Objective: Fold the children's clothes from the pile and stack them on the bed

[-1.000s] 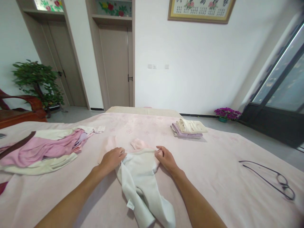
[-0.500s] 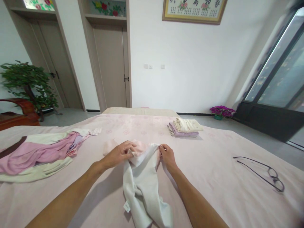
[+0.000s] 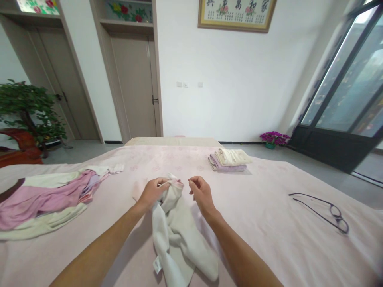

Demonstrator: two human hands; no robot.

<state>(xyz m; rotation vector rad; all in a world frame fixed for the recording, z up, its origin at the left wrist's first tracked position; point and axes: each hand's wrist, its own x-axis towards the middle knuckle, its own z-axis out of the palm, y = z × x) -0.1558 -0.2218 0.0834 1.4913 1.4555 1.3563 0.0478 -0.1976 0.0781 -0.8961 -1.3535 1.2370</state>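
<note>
A soft white garment (image 3: 191,235) with pink at its far edge hangs and lies before me in loose folds. A small white tag (image 3: 157,264) sticks out on its lower left side. My left hand (image 3: 154,194) pinches the bunched far edge of the garment. Just right of that edge, my right hand (image 3: 202,195) is held with its fingers curled in, apart from the cloth and with nothing visible in it. Part of the garment's pale pink side lies behind my left hand.
Loose pink and cream clothes (image 3: 54,199) lie in a heap at left. A folded stack of clothes (image 3: 230,160) sits toward the back. Eyeglasses (image 3: 336,217) rest at right on the pink bedspread (image 3: 254,223).
My right hand has let go of the garment's edge and moved slightly away from it. The edge my left hand holds has become more bunched. The view has shifted slightly.
</note>
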